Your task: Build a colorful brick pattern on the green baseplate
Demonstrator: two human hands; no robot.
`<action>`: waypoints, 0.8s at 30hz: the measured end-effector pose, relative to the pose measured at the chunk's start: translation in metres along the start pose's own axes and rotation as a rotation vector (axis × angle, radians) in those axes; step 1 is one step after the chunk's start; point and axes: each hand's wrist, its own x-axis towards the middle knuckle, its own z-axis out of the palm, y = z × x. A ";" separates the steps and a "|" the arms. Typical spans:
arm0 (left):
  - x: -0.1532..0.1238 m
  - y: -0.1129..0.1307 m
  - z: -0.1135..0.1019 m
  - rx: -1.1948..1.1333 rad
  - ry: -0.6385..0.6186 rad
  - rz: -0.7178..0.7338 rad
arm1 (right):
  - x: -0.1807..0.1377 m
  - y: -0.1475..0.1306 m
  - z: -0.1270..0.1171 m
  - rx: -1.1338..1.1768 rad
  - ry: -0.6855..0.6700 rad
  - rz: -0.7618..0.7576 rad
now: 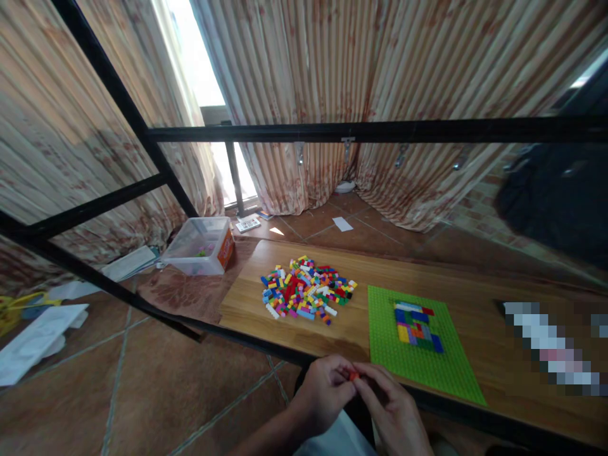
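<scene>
Between the fingertips of both hands, close to the table's front edge, is a small red toy brick. My left hand pinches it from the left, and my right hand pinches it from the right. The fingers hide part of its shape. Beyond them lies a loose pile of multicoloured bricks on the wooden tabletop. To the right rests a green baseplate, with a patch of blue, yellow, grey, red and other bricks fixed on it.
A clear plastic bin stands beyond the table's left end. A black metal frame runs across the back, in front of patterned curtains. White packaging lies on the tiled floor at left. A blurred-out patch covers something on the right.
</scene>
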 end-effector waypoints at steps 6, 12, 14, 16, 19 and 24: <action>-0.001 0.000 0.001 0.105 0.051 -0.004 | -0.003 0.009 0.002 0.002 -0.013 0.005; 0.006 0.020 -0.031 0.354 0.235 0.149 | 0.016 0.007 -0.002 -0.045 0.008 -0.020; 0.018 0.041 -0.067 0.441 0.449 0.232 | 0.029 0.005 -0.005 -0.074 0.023 -0.045; 0.032 0.065 -0.111 0.603 0.649 0.282 | 0.046 0.003 -0.006 -0.108 0.040 -0.067; 0.055 0.092 -0.171 0.795 0.797 0.275 | 0.072 -0.002 0.002 -0.167 0.091 -0.102; 0.084 0.097 -0.210 0.927 0.653 0.265 | 0.105 -0.013 0.024 -0.238 0.170 -0.200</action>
